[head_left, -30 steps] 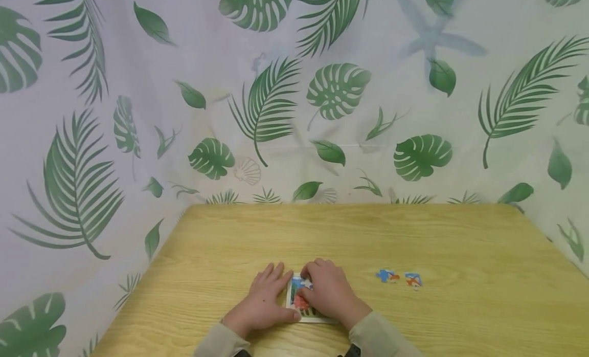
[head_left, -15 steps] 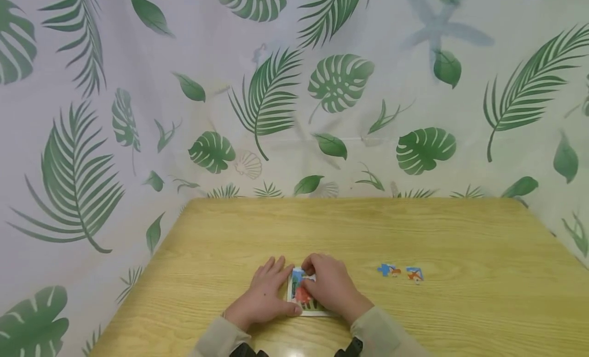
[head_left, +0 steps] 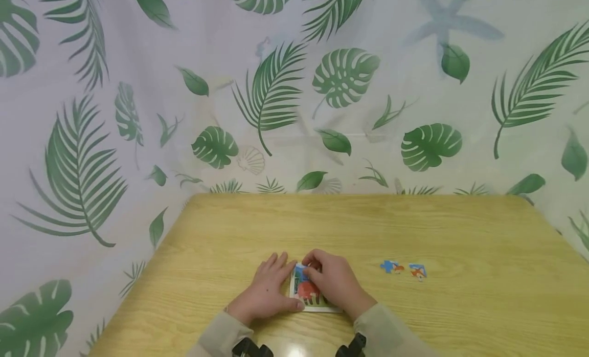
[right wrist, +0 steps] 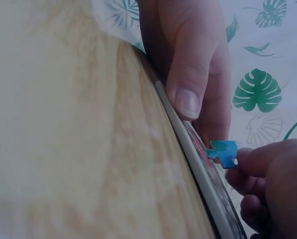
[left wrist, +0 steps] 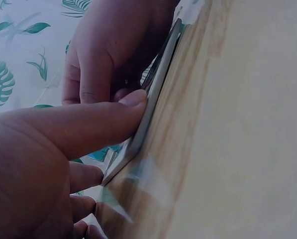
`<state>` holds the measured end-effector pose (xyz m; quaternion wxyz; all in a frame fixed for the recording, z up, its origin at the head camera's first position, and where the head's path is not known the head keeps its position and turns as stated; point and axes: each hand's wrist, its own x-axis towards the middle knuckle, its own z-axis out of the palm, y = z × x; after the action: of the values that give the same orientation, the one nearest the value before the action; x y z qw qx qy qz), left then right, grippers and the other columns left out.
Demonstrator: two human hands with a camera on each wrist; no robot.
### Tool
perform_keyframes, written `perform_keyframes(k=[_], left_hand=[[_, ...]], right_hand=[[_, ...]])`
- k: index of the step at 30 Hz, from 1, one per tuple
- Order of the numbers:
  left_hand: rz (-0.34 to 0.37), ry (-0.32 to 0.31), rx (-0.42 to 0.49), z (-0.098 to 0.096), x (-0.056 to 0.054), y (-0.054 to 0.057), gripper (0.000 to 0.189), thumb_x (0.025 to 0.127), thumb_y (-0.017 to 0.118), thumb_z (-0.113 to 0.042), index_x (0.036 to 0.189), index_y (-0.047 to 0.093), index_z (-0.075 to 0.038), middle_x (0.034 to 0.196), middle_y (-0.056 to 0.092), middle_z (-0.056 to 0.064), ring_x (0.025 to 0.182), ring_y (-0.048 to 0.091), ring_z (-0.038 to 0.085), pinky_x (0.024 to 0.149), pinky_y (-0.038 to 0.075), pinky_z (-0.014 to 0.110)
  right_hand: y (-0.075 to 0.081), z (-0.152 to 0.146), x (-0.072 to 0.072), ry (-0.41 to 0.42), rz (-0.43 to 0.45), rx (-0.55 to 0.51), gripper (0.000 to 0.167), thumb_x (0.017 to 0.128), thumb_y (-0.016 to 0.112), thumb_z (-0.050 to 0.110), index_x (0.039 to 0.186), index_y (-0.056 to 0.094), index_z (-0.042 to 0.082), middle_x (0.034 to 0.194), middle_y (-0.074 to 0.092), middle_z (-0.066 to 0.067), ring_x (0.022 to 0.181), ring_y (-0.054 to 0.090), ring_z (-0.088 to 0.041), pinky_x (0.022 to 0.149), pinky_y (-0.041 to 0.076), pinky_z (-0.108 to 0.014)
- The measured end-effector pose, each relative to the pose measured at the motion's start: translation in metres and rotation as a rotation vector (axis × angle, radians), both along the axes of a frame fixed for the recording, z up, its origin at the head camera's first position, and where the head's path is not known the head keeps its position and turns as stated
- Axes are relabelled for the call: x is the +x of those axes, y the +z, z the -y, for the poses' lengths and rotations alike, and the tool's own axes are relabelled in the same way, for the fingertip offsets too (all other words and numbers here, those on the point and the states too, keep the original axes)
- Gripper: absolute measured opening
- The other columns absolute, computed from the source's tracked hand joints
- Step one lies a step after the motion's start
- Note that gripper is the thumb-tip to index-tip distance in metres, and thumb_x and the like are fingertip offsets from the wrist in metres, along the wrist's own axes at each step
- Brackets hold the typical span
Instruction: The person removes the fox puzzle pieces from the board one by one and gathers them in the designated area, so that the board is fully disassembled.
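Note:
A picture jigsaw in a shallow, pale-rimmed tray (head_left: 317,309) lies on the table between the two hands. My left hand (head_left: 268,291) rests at its left side, fingers stretched out and thumb (left wrist: 111,119) on the near rim. Between thumb and fingertips, my right hand (head_left: 338,283) pinches a blue jigsaw piece (right wrist: 226,153) with a green patch. In the right wrist view this piece is tilted over the picture, close to its surface; whether it touches is unclear. A red figure (head_left: 308,291) shows in the picture, whose right part is hidden under the right hand.
Two loose jigsaw pieces lie to the right: a blue one with orange (head_left: 392,267) and a blue-and-orange one (head_left: 417,271). The wooden table (head_left: 221,224) ends at a leaf-printed cloth (head_left: 276,162) behind.
The right thumb has moved toward the tray's far edge, nearer the forefinger, uncovering more of the red figure. The left hand stays at the tray. The head view has tilted slightly down.

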<state>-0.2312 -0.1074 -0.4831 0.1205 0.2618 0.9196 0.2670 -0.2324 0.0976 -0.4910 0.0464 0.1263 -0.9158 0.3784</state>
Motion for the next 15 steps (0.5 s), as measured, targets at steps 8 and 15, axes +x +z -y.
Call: perform_keyframes(k=[8,15], left_hand=[[0.007,0.011,0.006,0.0,-0.001,0.0,0.099,0.08,0.079,-0.056,0.156,0.038,-0.007,0.167,0.016,0.017,0.153,0.005,0.039,0.121,0.005,0.057],[0.006,0.02,-0.004,-0.001,-0.002,0.002,0.098,0.08,0.079,-0.055,0.157,0.038,-0.01,0.167,0.016,0.016,0.153,0.004,0.038,0.121,0.005,0.057]], right_hand=[[0.0,-0.001,-0.001,-0.008,0.02,-0.073,0.005,0.095,0.072,0.022,0.095,0.068,0.024,0.081,0.062,0.015,0.071,0.054,-0.009,0.068,0.049,-0.032],[0.005,-0.01,-0.002,-0.06,0.064,-0.136,0.007,0.096,0.071,0.027,0.099,0.071,0.02,0.084,0.064,0.013,0.074,0.055,-0.013,0.069,0.049,-0.033]])
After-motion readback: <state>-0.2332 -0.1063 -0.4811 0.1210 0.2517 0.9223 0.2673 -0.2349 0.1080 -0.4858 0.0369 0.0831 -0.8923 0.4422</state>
